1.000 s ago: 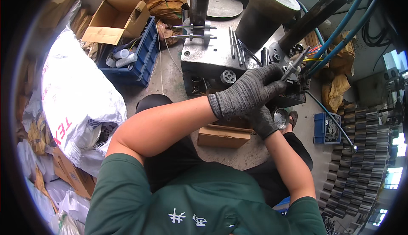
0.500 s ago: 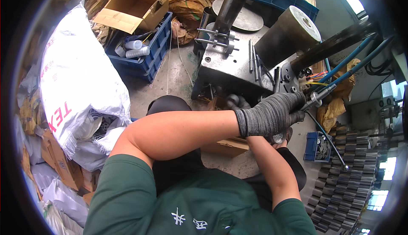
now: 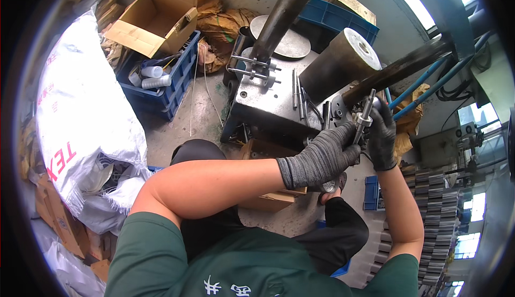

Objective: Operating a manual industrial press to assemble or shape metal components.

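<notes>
Both my hands wear grey knitted gloves. My left hand (image 3: 324, 155) reaches across to the right, its fingers closed on the lower end of a stepped metal shaft (image 3: 368, 104) with a round collar. The shaft stands tilted, its thin end upward. On the shaft's right side is my right hand (image 3: 383, 138), fingers bent against it near the collar; its fingertips are partly hidden. Just beyond my hands is a metal machine block (image 3: 268, 96), with a pivot plate (image 3: 338, 109) at its right corner. Several loose metal rods (image 3: 298, 96) lie on the block.
A thick steel cylinder (image 3: 340, 61) and a slanting bar (image 3: 287, 15) rise from the block. Cardboard boxes (image 3: 268, 201) sit below my left forearm. Left are a blue crate (image 3: 179, 82) and a white sack (image 3: 88, 104). Stacked metal parts (image 3: 440, 206) and a blue bin (image 3: 371, 192) stand right.
My right hand has come out from beneath my left arm, up to the shaft. My left hand has brought the shaft left and turned it more upright. The whole view has shifted slightly.
</notes>
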`<state>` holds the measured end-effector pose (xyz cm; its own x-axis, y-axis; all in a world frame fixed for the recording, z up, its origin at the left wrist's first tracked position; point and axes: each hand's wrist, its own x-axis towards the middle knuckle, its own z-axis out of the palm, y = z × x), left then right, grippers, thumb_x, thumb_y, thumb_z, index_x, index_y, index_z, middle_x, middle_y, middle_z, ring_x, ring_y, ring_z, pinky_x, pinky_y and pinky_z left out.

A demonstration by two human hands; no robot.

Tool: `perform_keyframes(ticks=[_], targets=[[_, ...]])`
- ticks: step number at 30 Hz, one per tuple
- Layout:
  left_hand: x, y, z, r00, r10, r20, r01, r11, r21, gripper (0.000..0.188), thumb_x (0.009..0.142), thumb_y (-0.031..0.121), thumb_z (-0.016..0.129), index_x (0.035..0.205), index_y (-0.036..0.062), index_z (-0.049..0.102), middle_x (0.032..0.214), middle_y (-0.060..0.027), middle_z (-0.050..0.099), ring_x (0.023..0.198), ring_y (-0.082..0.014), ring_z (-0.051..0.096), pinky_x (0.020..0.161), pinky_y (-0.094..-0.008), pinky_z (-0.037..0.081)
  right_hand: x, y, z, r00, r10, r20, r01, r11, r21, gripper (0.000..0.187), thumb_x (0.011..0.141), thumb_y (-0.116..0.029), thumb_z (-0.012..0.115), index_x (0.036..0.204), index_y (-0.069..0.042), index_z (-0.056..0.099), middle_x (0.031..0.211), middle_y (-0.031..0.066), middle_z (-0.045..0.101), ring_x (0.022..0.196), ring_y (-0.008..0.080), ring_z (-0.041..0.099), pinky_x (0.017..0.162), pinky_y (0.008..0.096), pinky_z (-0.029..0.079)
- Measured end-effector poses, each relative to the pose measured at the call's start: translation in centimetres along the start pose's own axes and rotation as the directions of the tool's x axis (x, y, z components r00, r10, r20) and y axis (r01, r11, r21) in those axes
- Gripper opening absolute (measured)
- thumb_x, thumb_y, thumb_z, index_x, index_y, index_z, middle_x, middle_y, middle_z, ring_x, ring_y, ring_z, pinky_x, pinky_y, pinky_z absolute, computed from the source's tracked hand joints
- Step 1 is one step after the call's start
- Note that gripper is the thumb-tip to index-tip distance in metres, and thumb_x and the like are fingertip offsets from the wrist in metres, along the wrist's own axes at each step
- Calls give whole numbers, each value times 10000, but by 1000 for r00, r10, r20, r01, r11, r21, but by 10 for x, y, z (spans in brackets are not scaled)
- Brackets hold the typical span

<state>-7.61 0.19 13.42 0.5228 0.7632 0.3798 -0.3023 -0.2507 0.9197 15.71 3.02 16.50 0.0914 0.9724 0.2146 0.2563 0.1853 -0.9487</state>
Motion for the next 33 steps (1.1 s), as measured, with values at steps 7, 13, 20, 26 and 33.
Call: perform_keyframes(ticks=[7, 13, 20, 26, 33], targets=[[3, -28, 21, 959, -280, 42, 282, 955, -90, 380, 964, 162, 585, 1287, -35, 553, 1008, -179, 685, 956, -215, 673, 850, -360, 559, 122, -36, -6, 718, -637, 281, 552, 275, -787, 326, 1024, -172, 604, 1318, -37, 644, 1246, 148, 703, 1043, 315, 710, 988, 378, 524], [-10, -67, 53, 772, -595, 223, 636, 732, -245, 344, 965, 135, 562, 1279, -4, 563, 1048, -154, 688, 973, -241, 691, 821, -373, 600, 156, -49, 4, 934, -351, 70, 243, 480, -843, 366, 1002, -350, 618, 1163, -42, 736, 1089, 200, 739, 1046, 334, 710, 955, 396, 530], [-26, -107, 73, 611, -704, 363, 787, 592, -176, 282, 941, 104, 603, 1218, 55, 587, 1028, -146, 636, 940, -294, 683, 721, -489, 641, 190, -56, 26, 944, -308, 119, 234, 371, -898, 435, 978, -454, 611, 1199, -100, 733, 1094, 184, 741, 1058, 354, 700, 972, 429, 524], [-25, -155, 82, 488, -800, 350, 863, 380, -334, 236, 913, 83, 643, 1144, 44, 615, 989, -143, 647, 875, -287, 681, 717, -503, 633, 190, -59, 22, 930, -352, 105, 189, 216, -958, 501, 928, -480, 654, 1254, -103, 710, 1187, 194, 720, 1112, 345, 685, 1009, 407, 509], [-12, -185, 77, 545, -756, 363, 833, 537, -133, 180, 949, 77, 528, 1078, -14, 614, 945, -198, 680, 798, -326, 723, 603, -472, 641, 195, -64, 18, 954, -288, 76, 173, 328, -929, 578, 862, -523, 703, 1248, -92, 714, 1183, 202, 724, 1121, 329, 693, 1020, 422, 516]])
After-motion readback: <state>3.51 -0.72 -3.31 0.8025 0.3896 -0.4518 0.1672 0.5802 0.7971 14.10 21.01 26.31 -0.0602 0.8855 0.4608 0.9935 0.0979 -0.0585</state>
